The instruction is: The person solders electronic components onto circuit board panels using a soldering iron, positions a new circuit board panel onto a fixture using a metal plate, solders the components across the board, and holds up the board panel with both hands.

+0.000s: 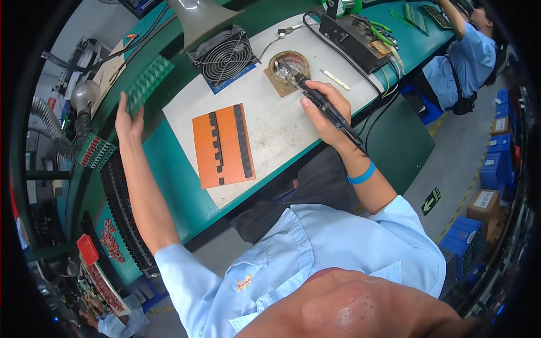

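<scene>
Green circuit board (150, 81) held in left hand (129, 121), soldering iron (301, 83) gripped by right hand (337, 102), embroidered emblem (244, 282) on blue shirt (349, 242)

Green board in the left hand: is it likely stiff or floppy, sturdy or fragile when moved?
The green board is probably stiff: gripped at one end by the left hand, it shows no clear sag. It is likely light, since one hand holds it. Its repeating rows of small detail suggest a fragile face.

Dark-backed arrow sign (431, 201) lying on floor (453, 147), pointing in yellow-green. White label (483, 199) sticking to carton (478, 213), print running too small for reading. Bright emblem (244, 282) sitting on shirt (349, 248), lettering blurring.
</scene>
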Demonstrator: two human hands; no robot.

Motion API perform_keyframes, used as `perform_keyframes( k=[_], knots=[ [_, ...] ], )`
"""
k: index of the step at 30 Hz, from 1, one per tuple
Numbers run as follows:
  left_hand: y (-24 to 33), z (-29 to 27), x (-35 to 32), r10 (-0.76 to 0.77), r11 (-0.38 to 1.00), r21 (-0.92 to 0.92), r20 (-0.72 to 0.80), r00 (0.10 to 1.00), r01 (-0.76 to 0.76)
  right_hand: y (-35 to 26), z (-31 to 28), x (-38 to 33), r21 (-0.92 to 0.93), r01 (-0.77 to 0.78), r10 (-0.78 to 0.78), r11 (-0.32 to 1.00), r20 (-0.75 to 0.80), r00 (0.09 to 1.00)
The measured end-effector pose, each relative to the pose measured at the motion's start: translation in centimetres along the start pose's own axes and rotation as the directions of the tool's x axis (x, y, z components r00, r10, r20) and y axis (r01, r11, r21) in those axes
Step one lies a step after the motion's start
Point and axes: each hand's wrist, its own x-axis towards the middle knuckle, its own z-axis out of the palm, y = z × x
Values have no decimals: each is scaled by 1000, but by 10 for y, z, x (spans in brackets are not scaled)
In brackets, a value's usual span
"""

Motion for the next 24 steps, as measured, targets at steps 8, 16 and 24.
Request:
perform_keyframes(
  k=[8,16,24],
  knots=[
    [-39,24,-42,170,931,349,-148,974,-110,11,3,-10,85,-171,180,982,-112,977],
    [19,25,-125,486,435,777,223,845,-455,13,7,10,731,-298,436,614,0,900],
    [88,-53,-91,644,-438,841,541,541,-319,12,19,6,885,-389,636,256,148,757]
  ],
)
